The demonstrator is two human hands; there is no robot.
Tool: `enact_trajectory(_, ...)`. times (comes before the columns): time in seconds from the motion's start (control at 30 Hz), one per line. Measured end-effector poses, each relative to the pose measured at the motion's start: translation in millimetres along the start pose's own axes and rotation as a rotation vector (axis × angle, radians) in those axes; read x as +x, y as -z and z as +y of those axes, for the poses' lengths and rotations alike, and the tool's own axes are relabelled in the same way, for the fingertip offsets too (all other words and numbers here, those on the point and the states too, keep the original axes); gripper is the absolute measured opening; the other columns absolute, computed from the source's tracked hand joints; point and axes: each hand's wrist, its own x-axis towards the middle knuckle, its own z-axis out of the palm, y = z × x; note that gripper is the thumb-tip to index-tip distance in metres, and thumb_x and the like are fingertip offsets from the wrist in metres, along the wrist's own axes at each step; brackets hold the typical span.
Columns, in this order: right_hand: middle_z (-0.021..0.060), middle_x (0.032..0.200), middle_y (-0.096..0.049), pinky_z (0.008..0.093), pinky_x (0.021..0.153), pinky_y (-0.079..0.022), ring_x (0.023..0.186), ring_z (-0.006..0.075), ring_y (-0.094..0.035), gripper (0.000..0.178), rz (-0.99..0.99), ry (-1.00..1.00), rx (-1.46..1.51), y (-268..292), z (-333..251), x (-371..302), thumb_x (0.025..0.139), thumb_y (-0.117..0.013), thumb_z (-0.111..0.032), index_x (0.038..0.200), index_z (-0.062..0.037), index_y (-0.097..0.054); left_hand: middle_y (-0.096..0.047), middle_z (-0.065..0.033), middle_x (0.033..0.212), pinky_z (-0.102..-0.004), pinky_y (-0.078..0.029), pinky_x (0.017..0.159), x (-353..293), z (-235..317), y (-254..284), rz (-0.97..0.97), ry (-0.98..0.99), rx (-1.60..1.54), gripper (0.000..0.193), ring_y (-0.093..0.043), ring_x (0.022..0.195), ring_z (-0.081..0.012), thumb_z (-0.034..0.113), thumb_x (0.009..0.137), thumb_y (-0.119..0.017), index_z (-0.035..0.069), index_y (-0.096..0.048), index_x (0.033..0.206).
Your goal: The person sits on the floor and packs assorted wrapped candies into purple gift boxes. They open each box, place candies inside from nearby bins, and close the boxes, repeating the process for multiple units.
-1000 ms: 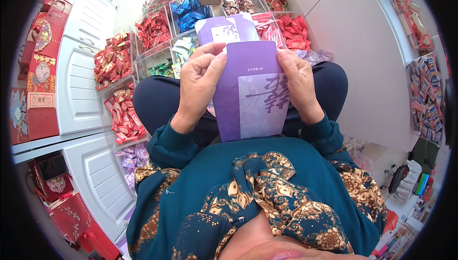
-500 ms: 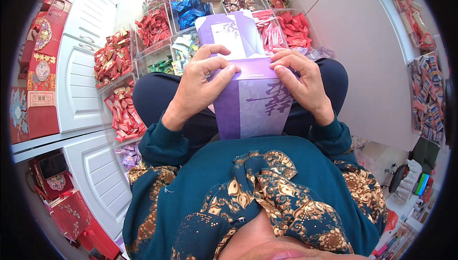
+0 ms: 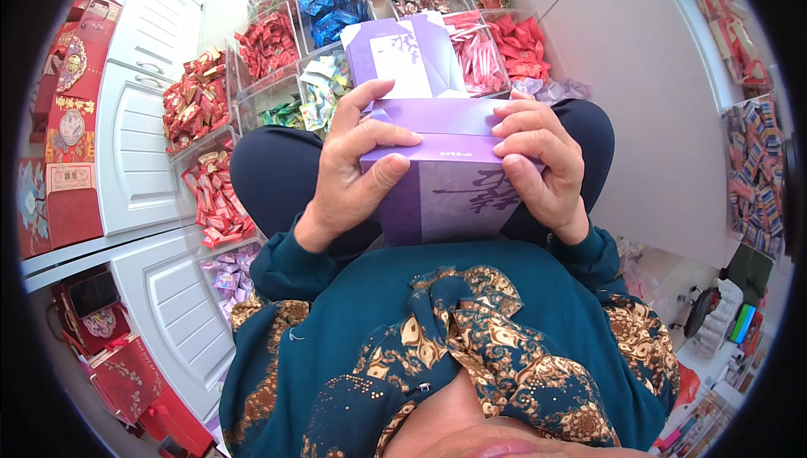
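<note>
A purple box (image 3: 458, 149) with a paler panel and dark brush-stroke lettering rests at my lap, tilted so its narrow end and another side show. My left hand (image 3: 353, 160) grips its left end, with the index finger lying along the top edge and the thumb on the near face. At the other end, my right hand (image 3: 542, 155) holds it with curled fingers on top and the thumb at the front. The box's underside is hidden. Just beyond it lie flat purple-and-white cartons (image 3: 441, 50), apparently stacked.
Clear bins around my knees hold wrapped sweets: red packets (image 3: 269, 42), blue packets (image 3: 334, 14), pink sticks (image 3: 477, 59) and lilac packets (image 3: 227, 277). White cabinets (image 3: 151, 139) stand left, with red gift boxes (image 3: 74, 122) beside them. A pale panel (image 3: 639, 105) rises on the right.
The box has tipped, so its narrow end and far side now face up more. Both hands have shifted slightly lower and farther around its ends.
</note>
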Motion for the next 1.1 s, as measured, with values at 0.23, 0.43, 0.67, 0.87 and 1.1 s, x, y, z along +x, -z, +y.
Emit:
enact_trajectory(0.23,0.0173,0.133,-0.046,0.0487,0.103,-0.035,0.122,0.0355,-0.047,0.064,0.086,0.073,0.003,-14,-9,-3,0.074,-0.079,-0.032,0.125,-0.0053,-0.05,-0.028,-0.0195,0.146,-0.0432,-0.032,0.106,-8,6,-14,0.132,0.099,-0.24,0.063,-0.041,0.127,-0.0323,0.04,0.076,-0.078,0.006,-0.052,0.123)
enact_trajectory(0.43,0.0172,0.145,-0.029,0.0401,0.108,-0.033,0.129,0.0295,-0.042,0.112,0.071,-0.432,0.471,-19,7,-11,0.061,-0.089,-0.03,0.146,-0.0042,-0.021,-0.023,-0.0189,0.149,-0.0395,-0.036,0.106,-3,-6,-20,0.297,-0.167,-0.275,0.092,-0.044,0.126,-0.0308,0.037,0.073,-0.082,0.002,-0.03,0.14)
enact_trajectory(0.67,0.014,0.136,-0.044,0.033,0.106,-0.033,0.126,0.0219,-0.044,0.112,0.019,-0.482,0.336,-17,13,-22,0.059,-0.091,-0.027,0.146,-0.0009,-0.025,-0.046,-0.0188,0.136,-0.0369,-0.032,0.107,-1,0,7,-0.192,0.27,-0.104,0.096,-0.042,0.129,-0.026,0.034,0.072,-0.081,0.003,-0.026,0.146)
enact_trajectory(0.87,0.0138,0.137,-0.043,0.0332,0.107,-0.032,0.127,0.0224,-0.043,0.108,-0.03,-0.43,0.245,-15,17,-17,0.058,-0.091,-0.024,0.144,0.0004,-0.03,-0.046,-0.0189,0.135,-0.0397,-0.033,0.106,20,14,15,-0.402,0.27,0.189,0.094,-0.044,0.126,-0.0295,0.029,0.069,-0.083,0.0,-0.033,0.143)
enact_trajectory(1.1,0.0252,0.141,-0.033,0.041,0.109,-0.03,0.133,0.0356,-0.036,0.105,0.076,-0.504,0.409,-20,19,-30,0.072,-0.076,-0.052,0.146,0.0001,-0.022,-0.033,-0.0191,0.145,-0.0418,-0.033,0.107,-4,-2,-33,0.286,0.286,-0.355,0.109,-0.04,0.13,-0.0297,0.041,0.07,-0.082,0.005,-0.015,0.148)
